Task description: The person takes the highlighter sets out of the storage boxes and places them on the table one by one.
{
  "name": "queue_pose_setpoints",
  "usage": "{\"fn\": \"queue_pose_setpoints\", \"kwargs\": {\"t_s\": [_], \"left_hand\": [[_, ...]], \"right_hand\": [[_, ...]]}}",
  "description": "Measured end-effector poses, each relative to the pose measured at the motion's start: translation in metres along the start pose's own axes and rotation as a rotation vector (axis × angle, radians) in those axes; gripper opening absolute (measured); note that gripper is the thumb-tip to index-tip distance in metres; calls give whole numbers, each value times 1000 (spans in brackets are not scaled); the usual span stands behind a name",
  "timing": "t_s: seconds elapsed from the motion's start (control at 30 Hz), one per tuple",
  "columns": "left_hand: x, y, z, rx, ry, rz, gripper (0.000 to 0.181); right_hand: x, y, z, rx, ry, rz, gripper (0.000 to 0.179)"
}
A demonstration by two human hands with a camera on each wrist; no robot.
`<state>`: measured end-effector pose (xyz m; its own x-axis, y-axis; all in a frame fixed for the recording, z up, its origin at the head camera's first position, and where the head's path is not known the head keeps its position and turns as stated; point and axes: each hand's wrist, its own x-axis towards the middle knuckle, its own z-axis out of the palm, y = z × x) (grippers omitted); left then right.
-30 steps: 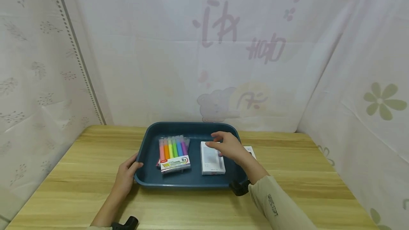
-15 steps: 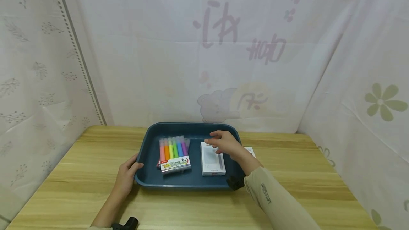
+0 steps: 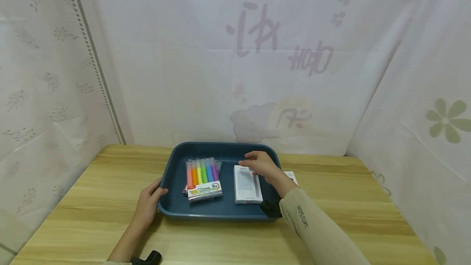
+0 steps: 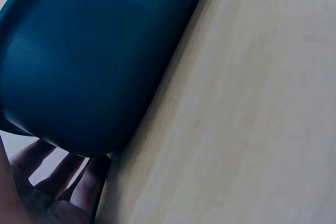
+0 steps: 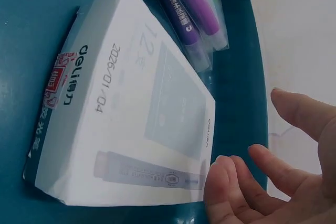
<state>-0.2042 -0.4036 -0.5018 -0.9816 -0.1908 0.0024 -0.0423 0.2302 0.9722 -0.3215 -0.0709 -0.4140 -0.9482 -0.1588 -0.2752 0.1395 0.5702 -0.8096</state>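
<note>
A dark blue tray (image 3: 220,216) lies on the wooden table. My left hand (image 3: 147,203) grips its left rim, thumb over the edge. In the left wrist view, fingers (image 4: 84,187) touch the tray's outer wall. Inside, at the left, lie clear packs of coloured markers (image 3: 204,179); one overlaps another. To their right lies a white deli box (image 3: 247,191) with a pen printed on it. My right hand (image 3: 263,165) hovers at the box's far right end, holding nothing. In the right wrist view the thumb is apart from the box (image 5: 131,108); fingertips are close to its edge, contact unclear.
Another white box (image 3: 292,176) lies outside the tray at its right, partly hidden by my right forearm. The wooden table (image 3: 349,199) reaches back to pale printed curtains (image 3: 184,72) on the far, left and right sides.
My right forearm and wrist camera have turned slightly, with the right hand staying over the box. The head view has shifted a little. My left hand and the tray's contents stay put.
</note>
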Motion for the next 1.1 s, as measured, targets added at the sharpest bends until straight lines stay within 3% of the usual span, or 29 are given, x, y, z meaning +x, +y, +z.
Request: {"fn": "queue_pose_setpoints", "kwargs": {"t_s": [0.33,0.7,1.1], "left_hand": [[2,-2,1,-12,-7,7,56],[2,0,1,-35,-3,-2,56],[0,-1,2,-4,17,-1,56]], "right_hand": [[8,8,3,-161,62,-6,61],[15,10,9,-224,114,-22,63],[9,22,9,-384,22,23,93]]}}
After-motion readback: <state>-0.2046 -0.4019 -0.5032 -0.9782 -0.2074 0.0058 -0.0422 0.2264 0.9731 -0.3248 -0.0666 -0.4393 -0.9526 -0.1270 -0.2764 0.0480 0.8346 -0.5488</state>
